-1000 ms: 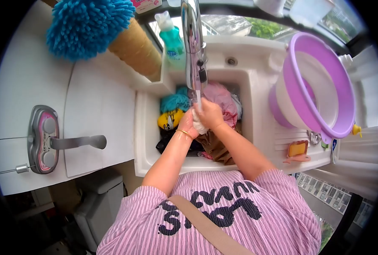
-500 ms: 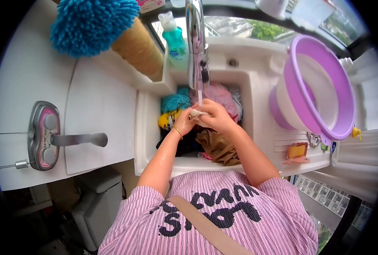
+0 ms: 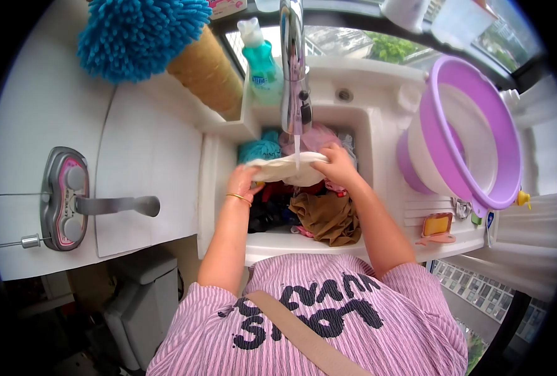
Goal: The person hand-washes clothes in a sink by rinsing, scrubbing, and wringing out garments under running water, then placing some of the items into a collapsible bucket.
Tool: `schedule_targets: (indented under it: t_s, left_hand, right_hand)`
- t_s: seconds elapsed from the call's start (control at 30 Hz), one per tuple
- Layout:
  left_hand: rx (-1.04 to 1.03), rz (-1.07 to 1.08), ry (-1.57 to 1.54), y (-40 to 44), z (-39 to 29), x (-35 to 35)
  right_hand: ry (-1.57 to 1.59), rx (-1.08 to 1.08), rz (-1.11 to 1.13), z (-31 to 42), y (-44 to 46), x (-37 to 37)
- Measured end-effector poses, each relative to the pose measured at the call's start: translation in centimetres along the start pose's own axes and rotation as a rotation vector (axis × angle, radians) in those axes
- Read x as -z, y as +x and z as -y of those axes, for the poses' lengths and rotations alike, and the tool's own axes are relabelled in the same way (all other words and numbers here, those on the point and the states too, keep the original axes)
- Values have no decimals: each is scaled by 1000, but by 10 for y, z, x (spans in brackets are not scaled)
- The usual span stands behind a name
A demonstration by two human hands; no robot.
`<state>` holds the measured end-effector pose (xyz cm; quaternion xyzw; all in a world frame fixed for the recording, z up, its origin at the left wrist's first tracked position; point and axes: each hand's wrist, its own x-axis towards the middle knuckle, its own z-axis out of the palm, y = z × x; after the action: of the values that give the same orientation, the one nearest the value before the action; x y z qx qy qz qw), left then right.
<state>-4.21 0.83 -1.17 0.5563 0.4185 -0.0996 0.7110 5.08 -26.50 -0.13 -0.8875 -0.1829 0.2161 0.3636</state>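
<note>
1. Sink (image 3: 207,207) here: one tap (image 3: 294,81) running, one bucket (image 3: 425,147) to the right.
2. One white cloth (image 3: 281,168) — stretched under the water (image 3: 298,149).
3. Left hand (image 3: 241,182), right hand (image 3: 336,167) — both gripping, one end each.

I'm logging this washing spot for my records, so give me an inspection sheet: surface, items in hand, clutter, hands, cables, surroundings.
Surface: white sink, with a ledge on the right.
Job's things: white cloth, held spread under water running from the faucet; teal cloth, pink cloth and brown cloth lie in the sink.
Clutter: green pump bottle left of the faucet; purple-and-white bucket at right; blue shaggy tuft at upper left.
Hands: left hand holds the white cloth's left end, right hand its right end.
Cables: nothing seen that is plainly a cable.
Surroundings: window beyond the faucet, greenery outside.
</note>
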Motion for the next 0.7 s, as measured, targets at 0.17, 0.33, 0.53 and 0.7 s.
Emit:
schedule_targets:
  t_s: [0.17,0.33,0.53,0.7]
  left_hand:
    - [357,496,-575,-33,1,-52]
    - [389,359,-668,-15,22,-63]
    - [140,695,-870,20,54,-78]
    - [287,461,-603,20,50,-94]
  right_hand:
    - [754,96,-52,59,-7,-53]
    - [163,568,-264,112,-44,-71]
    - [0,618,-446,89,-20,-71]
    - [45,226,-379,17,18,-68]
